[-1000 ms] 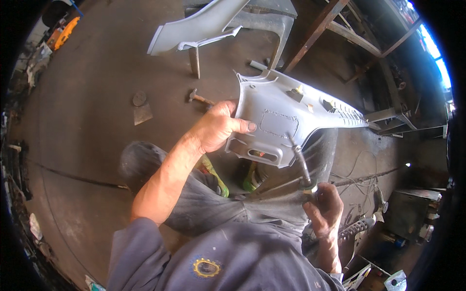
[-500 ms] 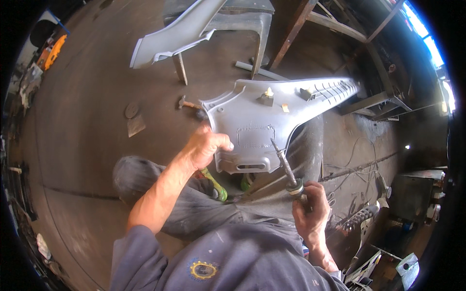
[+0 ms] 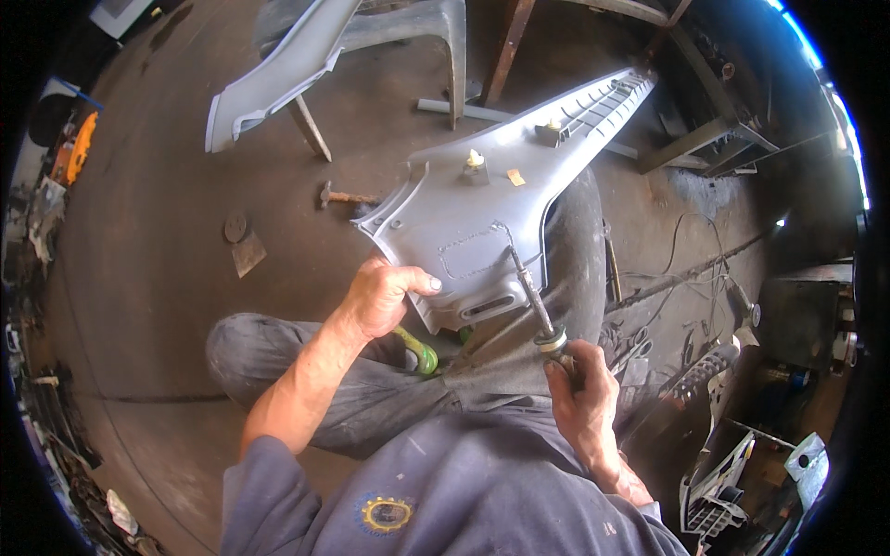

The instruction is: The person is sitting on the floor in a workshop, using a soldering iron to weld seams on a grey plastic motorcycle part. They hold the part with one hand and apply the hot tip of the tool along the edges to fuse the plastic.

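Grey plastic panel mid-frame, over the person's lap; long axis slants from lower centre to upper right; narrow ribbed end points upper right, broad end with slot faces lower left; rough rectangular outline marked on its broad part; small yellowish tag above that, any writing too small to read; left hand grips the broad end's left edge, thumb on the upper face, other fingers mostly hidden; right hand closed round handle of metal-rod tool; rod points up and slightly left, tip at outline's right side, contact unclear; shirt at bottom carries yellow gear-shaped emblem with small lettering; hammer on floor, left of panel; second grey panel upper left, leaning long axis towards upper right.
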Available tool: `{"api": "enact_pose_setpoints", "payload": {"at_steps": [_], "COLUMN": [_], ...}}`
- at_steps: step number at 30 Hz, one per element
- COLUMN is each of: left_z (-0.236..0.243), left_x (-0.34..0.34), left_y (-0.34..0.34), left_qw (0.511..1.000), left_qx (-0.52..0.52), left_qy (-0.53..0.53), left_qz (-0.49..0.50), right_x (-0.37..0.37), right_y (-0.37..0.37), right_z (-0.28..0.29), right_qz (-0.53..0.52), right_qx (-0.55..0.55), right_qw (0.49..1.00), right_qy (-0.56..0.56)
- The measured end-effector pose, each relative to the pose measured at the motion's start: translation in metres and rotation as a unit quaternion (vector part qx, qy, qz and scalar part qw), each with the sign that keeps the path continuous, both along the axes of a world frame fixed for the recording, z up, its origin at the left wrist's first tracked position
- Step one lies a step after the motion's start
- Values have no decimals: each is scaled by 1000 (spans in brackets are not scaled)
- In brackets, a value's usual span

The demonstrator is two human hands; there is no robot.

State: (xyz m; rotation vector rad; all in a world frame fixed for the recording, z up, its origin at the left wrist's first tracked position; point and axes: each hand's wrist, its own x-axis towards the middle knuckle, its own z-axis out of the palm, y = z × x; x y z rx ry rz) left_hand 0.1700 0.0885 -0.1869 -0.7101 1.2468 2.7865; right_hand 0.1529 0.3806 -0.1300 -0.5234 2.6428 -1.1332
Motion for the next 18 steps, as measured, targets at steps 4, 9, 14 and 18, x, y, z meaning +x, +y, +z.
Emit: {"api": "enact_pose_setpoints", "payload": {"at_steps": [4, 9, 14, 18], "left_z": [-5, -10, -3, -10], "left_x": [2, 3, 0, 1], "left_y": [-2, -4, 0, -3], "left_qw": [999, 999, 1000, 1000], "left_qx": [26, 20, 28, 7], "left_qy": [-17, -25, 3, -9], "left_qz": [-6, -15, 8, -10], "right_x": [-1, -5, -6, -7], "right_y": [0, -2, -3, -5], "right_z": [0, 2, 1, 2], "right_qz": [1, 4, -2, 6], "right_qx": [13, 13, 14, 4], "right_qw": [1000, 1000, 1000, 1000], "right_qy": [-5, -4, -11, 25]}}
